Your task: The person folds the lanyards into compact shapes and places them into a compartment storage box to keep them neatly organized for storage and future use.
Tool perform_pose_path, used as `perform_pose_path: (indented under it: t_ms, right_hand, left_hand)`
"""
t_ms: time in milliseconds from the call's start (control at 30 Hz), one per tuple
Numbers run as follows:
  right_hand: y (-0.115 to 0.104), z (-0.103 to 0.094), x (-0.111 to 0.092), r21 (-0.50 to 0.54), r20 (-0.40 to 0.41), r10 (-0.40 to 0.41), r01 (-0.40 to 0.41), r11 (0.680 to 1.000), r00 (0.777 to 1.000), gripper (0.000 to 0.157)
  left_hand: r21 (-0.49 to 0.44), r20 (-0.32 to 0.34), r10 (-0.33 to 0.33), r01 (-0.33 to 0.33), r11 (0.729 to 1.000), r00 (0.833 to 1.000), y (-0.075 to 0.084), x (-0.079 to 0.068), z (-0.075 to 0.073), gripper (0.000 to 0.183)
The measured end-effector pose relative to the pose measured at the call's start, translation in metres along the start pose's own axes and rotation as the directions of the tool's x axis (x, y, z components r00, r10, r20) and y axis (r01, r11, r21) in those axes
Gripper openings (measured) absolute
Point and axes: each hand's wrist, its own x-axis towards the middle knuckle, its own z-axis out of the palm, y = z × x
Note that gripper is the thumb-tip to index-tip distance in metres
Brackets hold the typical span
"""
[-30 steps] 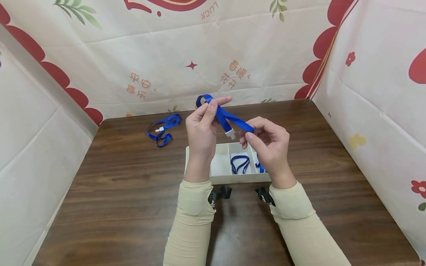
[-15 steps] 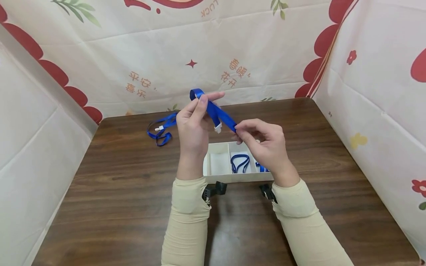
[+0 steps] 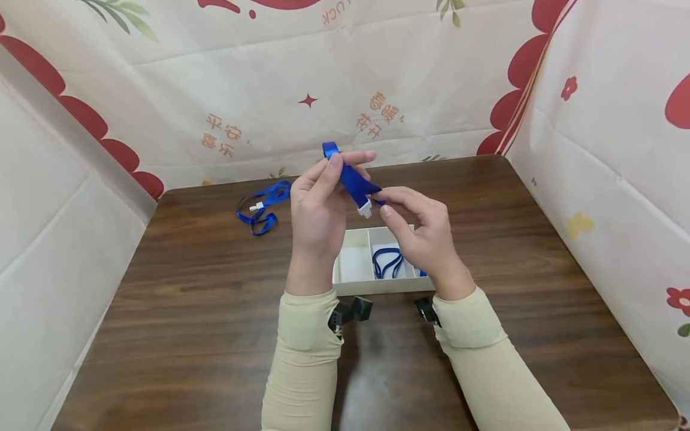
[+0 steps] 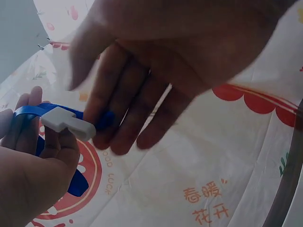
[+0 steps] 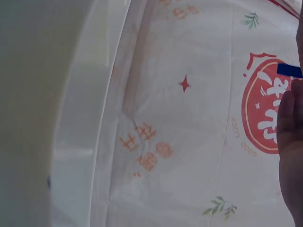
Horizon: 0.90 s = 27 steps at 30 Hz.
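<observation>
In the head view, a blue lanyard (image 3: 353, 182) is held up over the table between both hands. My left hand (image 3: 319, 215) pinches the folded strap between thumb and fingers, with a small loop standing above the thumb and one finger stretched out past it. A white plastic clip (image 3: 365, 209) sits at the strap's lower end, and shows larger in the left wrist view as a white buckle piece (image 4: 66, 123). With thumb and forefinger, my right hand (image 3: 428, 230) grips the strap right beside that clip. At its edge, the right wrist view catches a bit of blue strap (image 5: 289, 70).
Below the hands stands a white divided box (image 3: 388, 287) with a thin blue cord loop (image 3: 387, 250) in one compartment. Another blue lanyard (image 3: 277, 193) with a white clip lies at the back left of the dark wooden table (image 3: 205, 335). Printed cloth (image 3: 259, 90) walls the back and sides.
My left hand moved left, then slightly back right. The right hand shifted left along with its strap end, which now sits close to the white clip; the stretch between the hands is shorter.
</observation>
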Motion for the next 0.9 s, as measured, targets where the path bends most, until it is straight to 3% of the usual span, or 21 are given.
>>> perform_pose_path:
  t_ms: [167,367,667,900]
  right_hand:
    - [-0.002,0.009,-0.003,0.147,0.002,0.041,-0.041,0.988,0.999,0.059]
    - [-0.011,0.013,-0.005,0.147,-0.055,0.096,-0.087,0.985,0.994,0.047]
    - [-0.021,0.018,-0.007,0.172,-0.074,0.232,-0.217,0.961,0.97,0.056]
    - [-0.025,0.024,-0.004,0.163,-0.066,0.196,-0.183,0.97,0.978,0.067]
  left_hand:
    - [-0.041,0.011,-0.02,0.021,0.999,1.0,-0.002,-0.001,0.006,0.046]
    - [-0.016,-0.01,0.001,-0.002,1.0,1.0,-0.002,-0.001,0.005,0.046]
    - [0.018,-0.014,0.01,-0.009,1.0,1.0,-0.005,-0.003,0.004,0.044]
    - [0.079,-0.059,0.039,-0.035,0.996,0.997,-0.008,-0.003,0.005,0.033]
